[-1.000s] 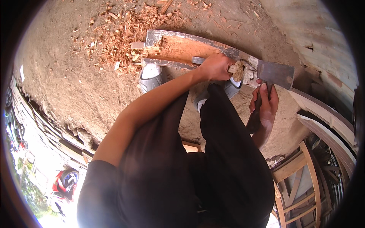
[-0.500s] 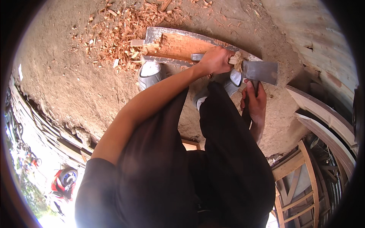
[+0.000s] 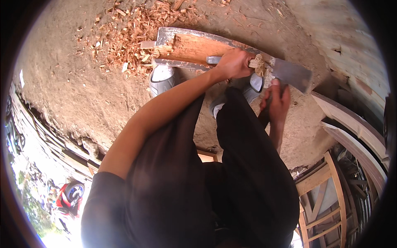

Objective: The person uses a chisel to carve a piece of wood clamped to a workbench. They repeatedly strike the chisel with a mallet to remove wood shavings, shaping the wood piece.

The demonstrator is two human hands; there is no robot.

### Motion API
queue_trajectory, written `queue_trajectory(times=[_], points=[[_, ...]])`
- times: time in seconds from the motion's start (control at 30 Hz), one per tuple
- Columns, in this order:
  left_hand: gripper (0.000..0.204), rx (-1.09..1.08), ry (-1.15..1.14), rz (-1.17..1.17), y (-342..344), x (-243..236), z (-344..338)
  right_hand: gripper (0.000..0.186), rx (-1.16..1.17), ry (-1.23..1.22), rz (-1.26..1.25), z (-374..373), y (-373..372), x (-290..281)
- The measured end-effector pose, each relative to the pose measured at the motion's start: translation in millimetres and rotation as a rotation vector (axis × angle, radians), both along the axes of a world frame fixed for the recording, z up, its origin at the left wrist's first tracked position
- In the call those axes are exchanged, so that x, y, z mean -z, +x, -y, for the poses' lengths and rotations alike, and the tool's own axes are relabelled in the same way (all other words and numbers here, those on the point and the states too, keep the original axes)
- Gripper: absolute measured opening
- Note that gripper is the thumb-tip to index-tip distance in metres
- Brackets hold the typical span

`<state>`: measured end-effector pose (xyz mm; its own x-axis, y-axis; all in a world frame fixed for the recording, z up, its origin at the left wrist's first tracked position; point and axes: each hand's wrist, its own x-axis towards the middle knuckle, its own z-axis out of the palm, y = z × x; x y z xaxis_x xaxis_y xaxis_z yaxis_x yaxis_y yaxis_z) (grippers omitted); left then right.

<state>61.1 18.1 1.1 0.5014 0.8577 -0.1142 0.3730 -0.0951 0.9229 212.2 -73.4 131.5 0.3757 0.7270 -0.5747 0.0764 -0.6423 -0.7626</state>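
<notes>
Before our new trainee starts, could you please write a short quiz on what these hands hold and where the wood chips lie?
1. True or false: the left hand holds a chisel.
2. At which end of the hollowed wood, as pictured, do most wood chips lie? (a) left (b) right
3. Fill in: the right hand grips the wide-bladed tool by its ____.

Key: 1. True. 2. (a). 3. Handle.

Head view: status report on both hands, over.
Left hand gripping chisel. Right hand holding blurred flat-bladed tool. Hollowed wood under left hand; shoes close beside.
</notes>
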Motion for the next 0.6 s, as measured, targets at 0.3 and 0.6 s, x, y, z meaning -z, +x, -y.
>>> queue_trajectory(times=[0.3,0.6], points=[[0.019,0.045,-0.018,-0.075,0.3,-1.8,-2.0,0.029,0.01,-0.061,0.029,5.7,9.4,2.2],[0.023,0.054,-0.04,-0.087,1.6,-1.5,3.4,0.033,-0.05,-0.104,0.026,15.3,18.9,20.1]])
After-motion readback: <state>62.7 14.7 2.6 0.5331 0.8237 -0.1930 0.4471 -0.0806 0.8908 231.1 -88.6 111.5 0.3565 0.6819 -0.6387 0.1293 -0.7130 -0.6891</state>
